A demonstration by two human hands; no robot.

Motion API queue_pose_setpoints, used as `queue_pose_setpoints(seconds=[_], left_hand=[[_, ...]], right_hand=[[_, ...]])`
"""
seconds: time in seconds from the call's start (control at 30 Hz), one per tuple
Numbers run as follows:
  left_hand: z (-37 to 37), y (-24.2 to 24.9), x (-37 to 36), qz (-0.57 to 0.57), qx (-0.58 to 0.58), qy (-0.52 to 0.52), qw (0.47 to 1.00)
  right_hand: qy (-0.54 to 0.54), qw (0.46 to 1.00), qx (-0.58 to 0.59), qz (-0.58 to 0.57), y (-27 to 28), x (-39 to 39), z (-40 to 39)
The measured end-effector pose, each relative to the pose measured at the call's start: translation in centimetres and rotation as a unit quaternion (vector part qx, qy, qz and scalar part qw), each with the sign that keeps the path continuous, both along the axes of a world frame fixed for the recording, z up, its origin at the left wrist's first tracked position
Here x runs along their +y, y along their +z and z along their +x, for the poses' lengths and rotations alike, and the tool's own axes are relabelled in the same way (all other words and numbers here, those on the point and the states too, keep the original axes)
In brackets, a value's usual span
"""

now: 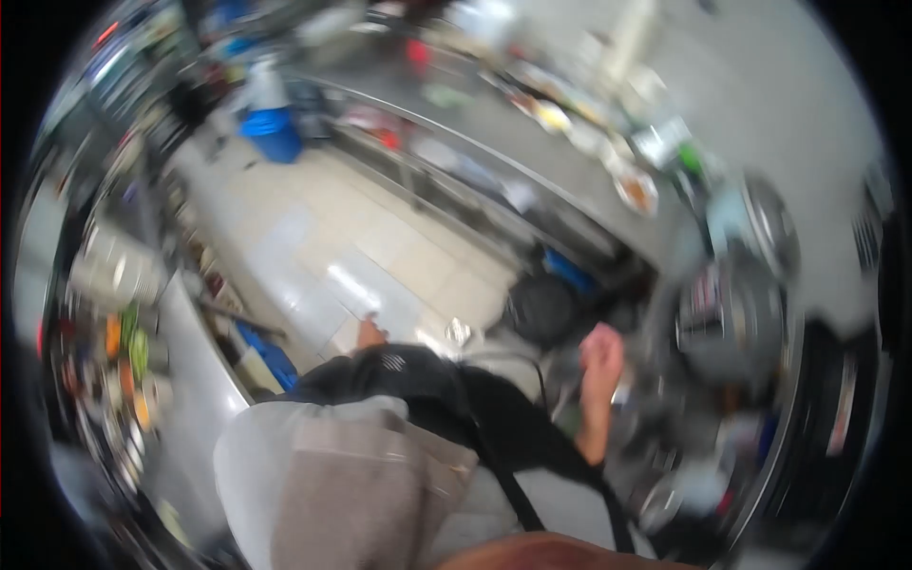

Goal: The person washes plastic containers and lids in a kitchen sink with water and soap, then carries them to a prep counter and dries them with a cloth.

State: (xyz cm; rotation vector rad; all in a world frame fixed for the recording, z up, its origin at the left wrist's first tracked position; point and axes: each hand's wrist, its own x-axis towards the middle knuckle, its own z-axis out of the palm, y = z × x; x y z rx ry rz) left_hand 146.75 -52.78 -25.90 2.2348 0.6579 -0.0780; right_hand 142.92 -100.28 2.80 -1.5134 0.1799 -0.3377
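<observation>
My left hand (370,332) hangs past the front of the black apron (389,372), above the tiled floor, with its fingers partly showing and stretched out. Nothing shows in it. Off to the right, my right hand (600,351) is raised at the end of a bent forearm. Its fingers are smeared by motion, and I cannot tell whether they hold anything. The black round container (541,306) by the counter's end is the thing nearest to it. A grey-brown towel (347,484) lies over my shoulder.
A long steel counter (446,119) with a lower shelf runs along the aisle, bearing blurred dishes and food. Opposite stands another steel worktop (185,370), with containers of vegetables (133,347) beside it. A blue bin (273,135) stands at the aisle's far end. Large dark round cookware (727,318) sits right.
</observation>
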Motion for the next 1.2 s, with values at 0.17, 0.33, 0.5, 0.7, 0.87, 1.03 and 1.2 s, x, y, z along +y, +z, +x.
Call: queue_pose_setpoints(seconds=[0.17,0.33,0.5,0.7,0.87,1.03,1.2], left_hand=[[0.1,5.7,-4.9,-0.003,-0.133,-0.042,0.99],[-3.6,3.2,-0.7,0.053,-0.211,0.042,0.975],[-8.7,-1.4,8.3,0.106,-0.119,0.204,0.966],[-11.4,-6.1,20.6,0.126,-0.015,0.288,0.949],[-9.1,-7.6,29.3,0.148,-0.043,0.292,0.944],[-4.2,-1.7,33.9,0.025,-0.032,0.424,0.905],[-0.5,-5.3,41.0,-0.164,-0.03,0.405,0.899]], right_hand=[[0.288,0.949,0.124,-0.021,-2.2,3.8,8.5],[0.365,0.921,0.131,0.024,-3.9,10.8,16.1],[0.449,0.881,0.11,-0.1,-7.1,22.1,24.8],[0.472,0.722,-0.004,-0.506,-26.4,27.4,31.9],[0.569,0.478,0.037,-0.668,-29.1,23.5,26.7],[0.561,0.474,0.139,-0.664,-26.3,27.6,28.5],[0.556,0.479,0.075,-0.675,-29.8,36.6,35.9]])
